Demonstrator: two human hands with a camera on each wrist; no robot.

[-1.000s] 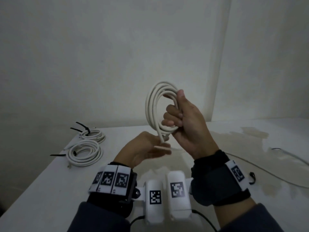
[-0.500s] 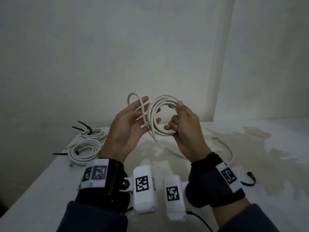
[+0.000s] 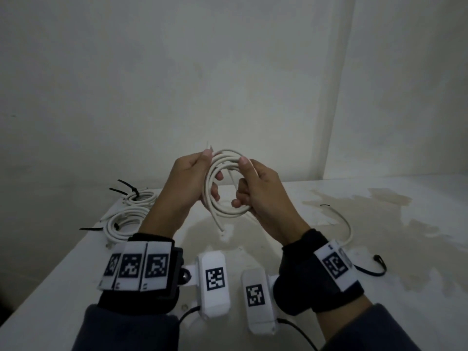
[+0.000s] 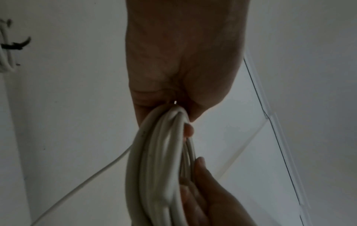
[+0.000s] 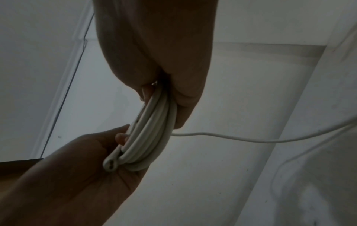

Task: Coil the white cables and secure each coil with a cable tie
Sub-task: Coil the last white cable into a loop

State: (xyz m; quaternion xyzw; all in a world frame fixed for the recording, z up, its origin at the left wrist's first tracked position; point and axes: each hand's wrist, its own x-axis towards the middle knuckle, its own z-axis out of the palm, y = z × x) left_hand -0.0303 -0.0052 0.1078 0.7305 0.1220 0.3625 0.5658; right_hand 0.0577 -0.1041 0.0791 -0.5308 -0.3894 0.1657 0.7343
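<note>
Cable, white and wound into a loose coil of several turns, is held up in the middle of the head view, above the table and clear of it. The left hand has the coil's left side, its grip closed around the bundled turns with the thumb on the near side and the fingertips showing through the ring. The right hand has the coil's right side, its grip also curled around the turns, the thumb tip on the upper arc. One cable end hangs below the coil toward the table; another short end pokes up at the top, by the left thumb.

From the left wrist view, the turns run out of the closed left grip down toward the right hand's fingers. From the right wrist view, the bundle sits pressed between the right palm and fingers, with the left hand cupped under its lower bend.

At mid left of the head view, two finished coils lie on the table, each cinched by a black tie. At right, a thin wire curves across the stained table top, and a black cord lies near the right wrist.
</note>
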